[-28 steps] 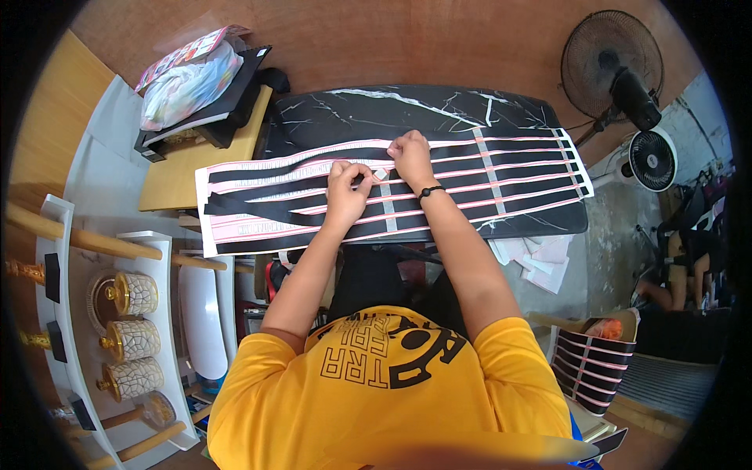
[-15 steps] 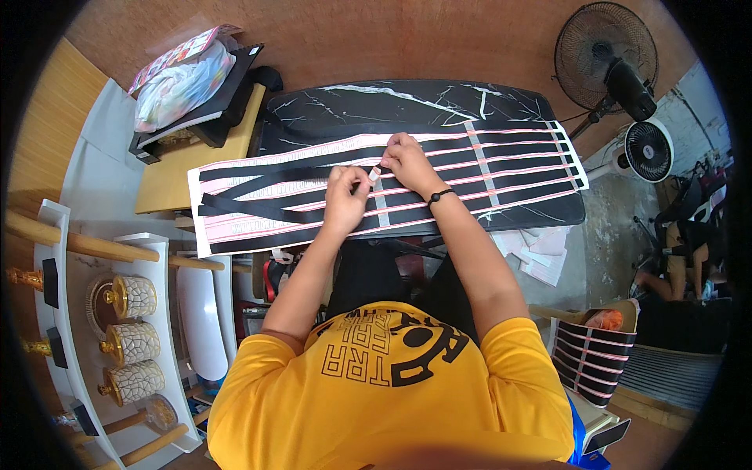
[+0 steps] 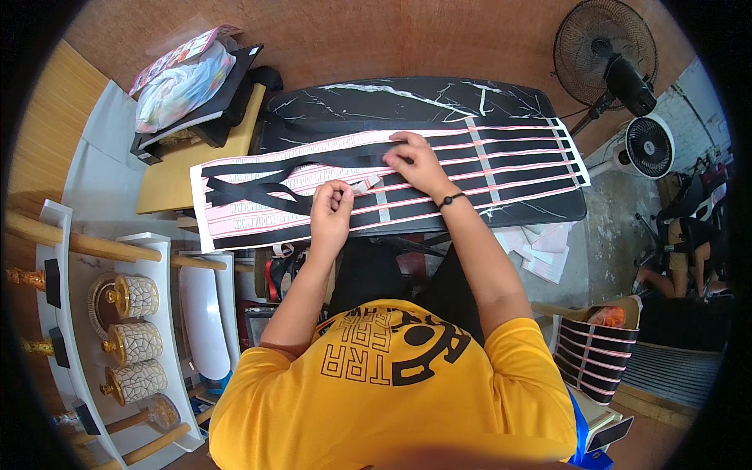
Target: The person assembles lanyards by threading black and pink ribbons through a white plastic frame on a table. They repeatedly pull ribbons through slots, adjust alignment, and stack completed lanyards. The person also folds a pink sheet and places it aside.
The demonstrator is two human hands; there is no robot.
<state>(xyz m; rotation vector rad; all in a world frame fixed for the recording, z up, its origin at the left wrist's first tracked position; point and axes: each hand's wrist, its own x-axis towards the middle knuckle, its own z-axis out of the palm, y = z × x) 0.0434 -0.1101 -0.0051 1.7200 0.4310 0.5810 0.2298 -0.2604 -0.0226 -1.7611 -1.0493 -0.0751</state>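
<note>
A long white-and-pink printed sheet [image 3: 223, 227] lies across the table, with several black ribbons running lengthwise over its right part. Grey crosswise strips [image 3: 481, 160] pass over and under those ribbons. My left hand [image 3: 332, 215] is closed in a pinch on the end of a short pale strip [image 3: 366, 185] with pinkish marks, beside the nearest grey strip. Farther up, my right hand [image 3: 413, 163] pinches a black ribbon [image 3: 337, 158] between thumb and fingers. This ribbon runs left from the hand, and other loose black ribbon [image 3: 251, 193] lies folded over the sheet's left part.
Under the sheet is a black marble-patterned table [image 3: 376, 98]. Fans [image 3: 648, 147] stand at the right. White shelves with gold-lidded jars [image 3: 135, 342] are at my left. A wooden side table [image 3: 168, 184] bears a bagged bundle. Another person [image 3: 681, 258] is at the far right.
My left hand has moved left and slightly toward me, away from my right hand. My right hand has shifted slightly right. The loose black ribbon on the left has changed shape.
</note>
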